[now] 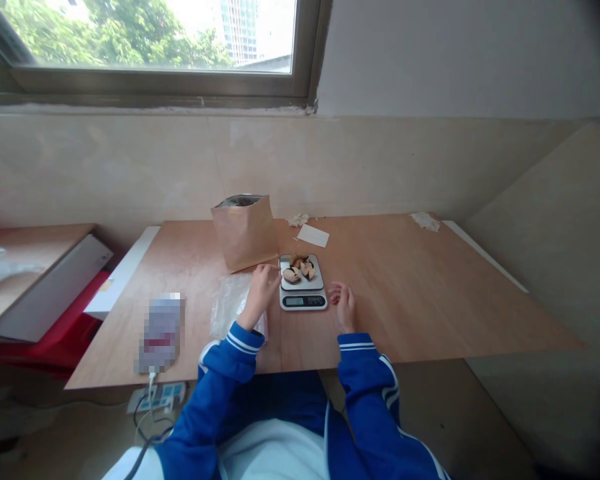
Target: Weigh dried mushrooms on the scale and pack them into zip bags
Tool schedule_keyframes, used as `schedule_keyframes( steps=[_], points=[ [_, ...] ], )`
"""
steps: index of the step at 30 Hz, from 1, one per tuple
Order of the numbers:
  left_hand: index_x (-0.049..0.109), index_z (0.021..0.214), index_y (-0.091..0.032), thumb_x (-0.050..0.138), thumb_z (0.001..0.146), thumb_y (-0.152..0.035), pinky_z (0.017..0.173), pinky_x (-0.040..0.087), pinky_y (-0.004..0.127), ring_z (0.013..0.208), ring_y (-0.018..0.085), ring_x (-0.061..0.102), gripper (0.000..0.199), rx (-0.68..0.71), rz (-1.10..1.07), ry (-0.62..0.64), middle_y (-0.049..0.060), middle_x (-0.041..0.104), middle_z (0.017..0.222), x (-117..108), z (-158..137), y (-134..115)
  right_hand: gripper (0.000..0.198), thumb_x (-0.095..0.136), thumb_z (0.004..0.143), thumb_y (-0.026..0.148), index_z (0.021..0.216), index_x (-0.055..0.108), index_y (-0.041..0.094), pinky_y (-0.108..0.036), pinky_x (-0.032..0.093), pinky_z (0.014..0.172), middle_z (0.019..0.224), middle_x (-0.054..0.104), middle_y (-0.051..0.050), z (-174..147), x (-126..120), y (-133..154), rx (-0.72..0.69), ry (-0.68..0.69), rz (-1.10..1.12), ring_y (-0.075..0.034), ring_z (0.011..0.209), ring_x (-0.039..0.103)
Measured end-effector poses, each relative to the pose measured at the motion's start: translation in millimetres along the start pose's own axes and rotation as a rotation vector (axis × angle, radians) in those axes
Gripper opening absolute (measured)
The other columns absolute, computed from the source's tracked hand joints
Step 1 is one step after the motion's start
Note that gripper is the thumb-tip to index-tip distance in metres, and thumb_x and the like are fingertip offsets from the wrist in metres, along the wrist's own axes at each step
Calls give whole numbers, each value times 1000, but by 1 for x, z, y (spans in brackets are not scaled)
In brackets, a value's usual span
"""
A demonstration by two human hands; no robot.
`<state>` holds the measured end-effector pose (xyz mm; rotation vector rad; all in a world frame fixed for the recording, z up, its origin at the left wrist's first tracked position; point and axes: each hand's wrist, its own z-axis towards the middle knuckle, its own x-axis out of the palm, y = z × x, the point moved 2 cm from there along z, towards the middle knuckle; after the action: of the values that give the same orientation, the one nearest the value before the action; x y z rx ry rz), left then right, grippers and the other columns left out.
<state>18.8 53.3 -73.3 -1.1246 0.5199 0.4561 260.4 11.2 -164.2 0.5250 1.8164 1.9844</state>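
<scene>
A small kitchen scale stands on the wooden table, its display lit but too small to read. Several brown and cream pieces that look like dried mushrooms lie on its plate. My left hand is at the left edge of the scale, fingers bent loosely toward the plate, with nothing visible in them. Beneath its wrist lies a clear plastic bag. To the right of the scale, my right hand rests with loosely curled, parted fingers, holding nothing. A brown paper pouch stands upright behind my left hand, its top open.
At the left front lies a blurred phone-like device with a white cable running to a power strip below the table edge. A white card and crumpled scraps lie behind the scale; another scrap is far right.
</scene>
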Motion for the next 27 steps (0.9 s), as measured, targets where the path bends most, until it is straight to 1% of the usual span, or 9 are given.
schedule_keyframes(
  steps=[3, 7, 9, 11, 15, 18, 21, 24, 27],
  points=[
    [59, 96, -19, 51, 87, -25, 88, 47, 38, 98, 22, 57, 13, -33, 20, -55, 8, 59, 99, -18, -18, 5, 53, 39, 86, 65, 94, 62, 18, -26, 43, 57, 74, 61, -2, 0, -1, -2, 1, 3, -11, -12, 58, 50],
    [55, 94, -19, 53, 84, -28, 84, 47, 40, 89, 23, 57, 14, -201, 210, -139, 7, 57, 88, -33, -48, 22, 51, 41, 85, 65, 93, 63, 19, -27, 43, 57, 75, 62, -2, 0, -1, -2, -3, -5, -15, -13, 58, 50],
    [54, 91, -18, 56, 82, -34, 80, 47, 40, 85, 25, 58, 19, -278, 273, -104, 7, 56, 82, -33, -61, 28, 51, 41, 85, 64, 93, 63, 19, -27, 43, 57, 75, 62, -2, -1, 0, 0, -7, -8, -17, -13, 58, 50],
    [53, 88, -17, 53, 84, -40, 76, 46, 39, 82, 25, 59, 23, -339, 304, -29, 7, 57, 80, -27, -71, 29, 50, 40, 86, 63, 93, 63, 19, -27, 43, 57, 75, 62, -3, -2, 1, 2, -11, -15, -22, -13, 57, 50],
    [52, 84, -17, 48, 87, -50, 72, 44, 40, 91, 30, 58, 34, -422, 461, 113, 12, 58, 91, -12, -80, 17, 49, 40, 86, 63, 92, 63, 20, -27, 43, 58, 75, 62, -2, -4, 1, 5, -10, -16, -39, -13, 58, 50],
    [54, 86, -17, 44, 90, -41, 72, 42, 39, 94, 30, 56, 27, -426, 553, 182, 13, 58, 96, -8, -81, 12, 50, 39, 87, 63, 93, 62, 19, -27, 43, 58, 76, 62, -2, -3, 1, 6, -17, -13, -48, -13, 58, 50],
    [53, 85, -17, 41, 90, -27, 72, 41, 38, 89, 28, 57, 16, -405, 536, 175, 12, 58, 92, -11, -78, 14, 51, 38, 87, 64, 92, 62, 19, -27, 43, 58, 76, 61, -3, -4, 0, 10, -26, -21, -53, -13, 59, 50],
    [48, 77, -20, 39, 90, -24, 70, 41, 35, 79, 23, 56, 16, -315, 389, 125, 7, 57, 80, -15, -73, 15, 53, 38, 87, 65, 91, 62, 19, -28, 43, 59, 75, 61, -3, -18, 7, 22, -51, -5, -76, -14, 58, 49],
    [40, 72, -23, 35, 93, -30, 66, 40, 32, 69, 19, 52, 23, -193, 185, 94, 1, 51, 70, -17, -69, 5, 49, 37, 89, 63, 94, 63, 21, -29, 42, 59, 72, 59, -2, -46, 26, 46, -80, 131, -103, -15, 57, 48]
  ],
)
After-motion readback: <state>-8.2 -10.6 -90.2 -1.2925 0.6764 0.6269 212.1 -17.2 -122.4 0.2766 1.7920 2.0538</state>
